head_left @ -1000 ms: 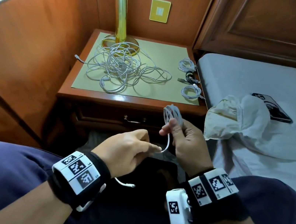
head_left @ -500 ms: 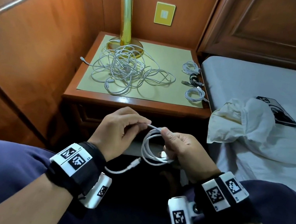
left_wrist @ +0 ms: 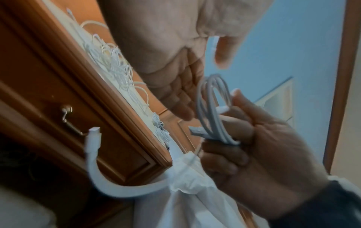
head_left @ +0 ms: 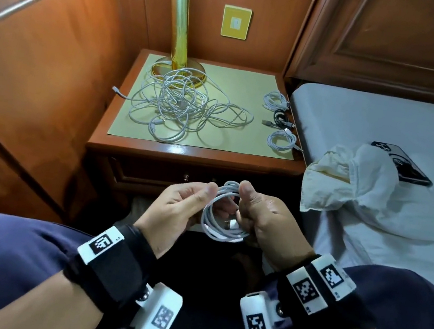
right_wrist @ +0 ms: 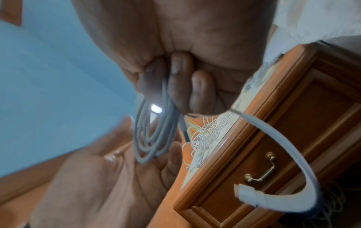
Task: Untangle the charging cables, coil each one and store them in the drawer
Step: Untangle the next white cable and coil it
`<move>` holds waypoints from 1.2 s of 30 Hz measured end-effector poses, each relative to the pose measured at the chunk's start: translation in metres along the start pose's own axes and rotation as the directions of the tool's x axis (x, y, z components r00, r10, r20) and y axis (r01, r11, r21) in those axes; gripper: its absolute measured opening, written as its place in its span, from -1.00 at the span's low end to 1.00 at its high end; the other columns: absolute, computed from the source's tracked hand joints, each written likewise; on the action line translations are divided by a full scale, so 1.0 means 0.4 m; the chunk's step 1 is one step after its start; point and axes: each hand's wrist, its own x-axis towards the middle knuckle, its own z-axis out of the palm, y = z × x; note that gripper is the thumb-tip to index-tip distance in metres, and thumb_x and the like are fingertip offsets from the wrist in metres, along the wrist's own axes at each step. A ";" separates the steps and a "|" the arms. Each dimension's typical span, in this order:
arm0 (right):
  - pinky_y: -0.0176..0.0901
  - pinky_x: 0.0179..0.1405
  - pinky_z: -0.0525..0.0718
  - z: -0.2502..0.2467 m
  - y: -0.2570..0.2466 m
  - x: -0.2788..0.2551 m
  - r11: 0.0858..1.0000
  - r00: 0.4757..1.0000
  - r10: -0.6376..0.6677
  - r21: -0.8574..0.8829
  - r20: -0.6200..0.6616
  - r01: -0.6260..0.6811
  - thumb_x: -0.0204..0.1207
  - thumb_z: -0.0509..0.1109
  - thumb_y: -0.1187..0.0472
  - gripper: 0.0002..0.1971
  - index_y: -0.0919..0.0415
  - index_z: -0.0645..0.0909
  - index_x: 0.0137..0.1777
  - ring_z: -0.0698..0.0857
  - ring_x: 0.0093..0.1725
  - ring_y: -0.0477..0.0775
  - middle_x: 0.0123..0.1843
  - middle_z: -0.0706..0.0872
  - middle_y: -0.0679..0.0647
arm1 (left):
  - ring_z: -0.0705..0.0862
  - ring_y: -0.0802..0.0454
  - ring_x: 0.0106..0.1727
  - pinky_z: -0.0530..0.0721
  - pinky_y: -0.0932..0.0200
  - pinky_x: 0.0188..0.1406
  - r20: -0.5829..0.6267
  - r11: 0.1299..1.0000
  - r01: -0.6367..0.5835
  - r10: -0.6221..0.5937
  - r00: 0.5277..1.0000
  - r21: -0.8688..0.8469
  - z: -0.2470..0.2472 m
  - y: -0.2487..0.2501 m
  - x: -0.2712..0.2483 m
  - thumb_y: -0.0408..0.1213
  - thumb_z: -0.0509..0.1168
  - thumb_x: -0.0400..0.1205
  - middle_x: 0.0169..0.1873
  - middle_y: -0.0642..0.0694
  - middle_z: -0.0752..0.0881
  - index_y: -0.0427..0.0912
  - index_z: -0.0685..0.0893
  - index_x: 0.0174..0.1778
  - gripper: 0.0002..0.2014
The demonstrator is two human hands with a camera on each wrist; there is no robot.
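Gripping one coiled white cable [head_left: 221,216], right hand [head_left: 266,223] clamps it, left hand [head_left: 174,209] pinches; three coils [head_left: 281,120] wait.

I am counting one white cable [head_left: 219,223] wound into loops between my two hands, the left hand [head_left: 177,212] and the right hand [head_left: 266,223]. On the counter [head_left: 195,152] I am seeing one tangled heap of white cables [head_left: 182,105]; how many strands it holds I cannot tell. Beside it three small coiled bundles are lying: two white [head_left: 275,101] [head_left: 282,140] and one black [head_left: 281,117]. I am also counting one lamp [head_left: 178,30], one drawer [head_left: 151,175], one phone [head_left: 402,162] and one crumpled cloth [head_left: 355,180].
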 end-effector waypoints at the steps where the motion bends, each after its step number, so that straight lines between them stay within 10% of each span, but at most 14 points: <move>1: -0.31 -0.58 0.27 0.001 0.005 0.003 0.998 0.999 -0.029 -0.053 -0.028 0.027 0.61 0.19 -0.21 -0.44 0.03 0.35 -0.60 0.26 -0.62 -0.11 -0.60 0.32 -0.04 | 0.74 -0.32 0.09 0.64 -0.32 0.28 0.012 1.000 0.003 -0.003 1.000 -0.003 0.001 -0.006 0.000 -0.19 0.29 0.70 0.04 -0.43 0.79 -0.46 0.77 0.10 -0.65; 4: -0.21 -0.53 0.30 0.007 0.010 0.009 0.979 0.993 -0.095 -0.188 -0.074 0.079 0.63 0.15 -0.24 -0.41 -0.02 0.46 -0.63 0.31 -0.58 -0.07 -0.61 0.36 -0.07 | 0.65 -0.37 0.15 0.50 -0.43 0.35 0.016 0.998 0.037 -0.036 0.999 -0.044 -0.004 -0.019 0.001 -0.25 0.31 0.65 0.08 -0.39 0.77 -0.41 0.76 0.12 -0.70; 12: -0.19 -0.41 0.35 -0.002 0.022 0.020 0.894 0.970 -0.223 -0.416 -0.094 0.165 0.60 0.15 -0.29 -0.47 -0.11 0.48 -0.57 0.37 -0.56 -0.17 -0.60 0.38 -0.15 | 0.60 0.01 -0.24 0.57 0.10 -0.06 0.067 0.971 0.157 -0.147 0.987 -0.181 0.029 0.013 -0.003 -0.17 0.33 0.58 -0.30 -0.17 0.59 -0.28 0.56 -0.31 -0.75; 17: -0.23 -0.38 0.42 0.003 0.031 0.024 0.875 0.956 -0.277 -0.437 -0.101 0.208 0.62 0.15 -0.24 -0.53 -0.23 0.54 -0.54 0.46 -0.49 -0.19 -0.57 0.47 -0.17 | 0.59 0.15 -0.26 0.70 0.11 -0.09 -0.088 0.889 0.001 0.045 0.995 0.458 0.010 -0.023 0.013 -0.38 0.38 0.50 -0.33 -0.01 0.61 -0.24 0.63 -0.11 -0.91; 22: -0.18 -0.41 0.41 -0.016 0.052 0.041 0.870 0.927 -0.312 -0.454 -0.209 0.191 0.65 0.15 -0.25 -0.48 0.08 0.52 -0.42 0.39 -0.50 -0.16 -0.55 0.41 -0.14 | 0.82 -0.01 -0.17 0.79 -0.02 -0.09 -0.274 0.840 -0.070 0.253 0.928 0.539 -0.011 -0.032 0.017 -0.36 0.46 0.60 -0.19 -0.09 0.77 0.03 0.67 -0.04 -0.82; 27: -0.26 -0.46 0.36 -0.051 0.023 0.050 0.922 0.874 -0.284 -0.362 -0.394 0.137 0.62 0.14 -0.26 -0.54 -0.26 0.58 -0.51 0.35 -0.54 -0.18 -0.59 0.41 -0.16 | 0.46 0.07 -0.54 0.65 0.14 -0.47 -0.372 0.990 -0.094 0.127 0.920 0.105 -0.030 0.017 0.027 -0.48 0.40 0.64 -0.37 -0.09 0.64 -0.30 0.76 -0.04 -0.95; 36: -0.11 -0.40 0.05 -0.059 -0.001 0.042 0.918 0.968 0.140 0.394 -0.209 -0.048 0.72 0.09 -0.25 -0.49 0.03 0.28 -0.39 0.09 -0.54 -0.07 -0.48 0.20 -0.05 | 0.73 0.23 0.00 0.63 0.39 0.01 -0.145 0.569 -0.135 0.419 0.896 0.811 -0.071 -0.021 0.028 -0.34 0.48 0.61 -0.11 0.14 0.77 -0.02 0.84 -0.06 -0.89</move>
